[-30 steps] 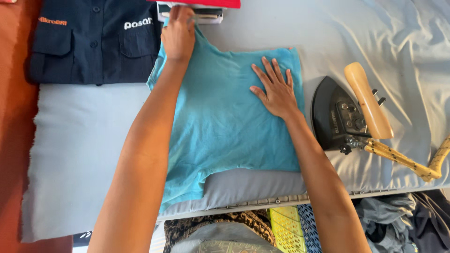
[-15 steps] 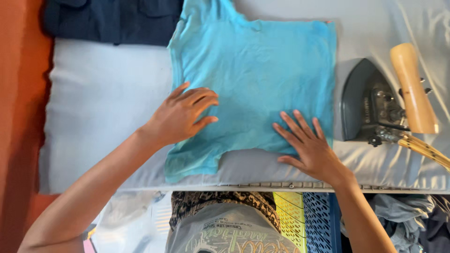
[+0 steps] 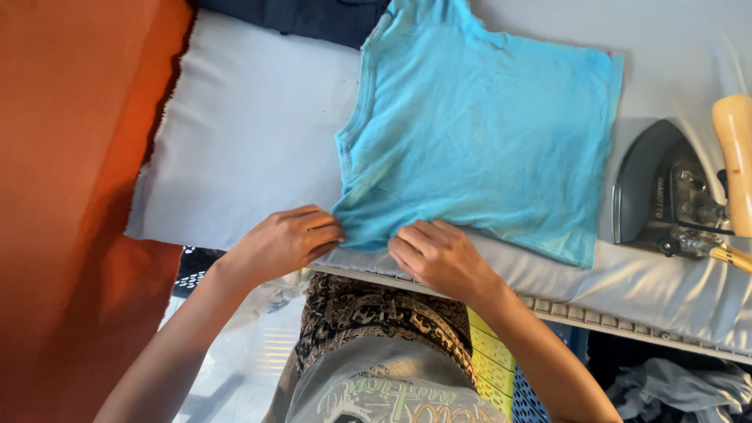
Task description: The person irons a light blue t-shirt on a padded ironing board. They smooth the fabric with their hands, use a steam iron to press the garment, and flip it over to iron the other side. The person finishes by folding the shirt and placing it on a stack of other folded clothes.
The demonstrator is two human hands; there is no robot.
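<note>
A light blue T-shirt (image 3: 478, 125) lies flat on the pale grey ironing pad (image 3: 251, 133). My left hand (image 3: 286, 239) pinches the shirt's near left corner at the pad's front edge, fingers curled on the cloth. Right beside it, my right hand (image 3: 439, 254) grips the same near hem, fingers bent over the fabric. The two hands sit close together, almost touching.
A dark flat iron (image 3: 666, 196) with a pale wooden handle (image 3: 735, 160) rests on the pad at the right. A dark blue garment (image 3: 313, 16) lies at the far edge. An orange surface (image 3: 70, 196) runs along the left. Baskets and clothes (image 3: 674, 388) sit below the front edge.
Both hands have slid from flat on the shirt down to its near left hem and closed on it. The view has shifted left and downward.
</note>
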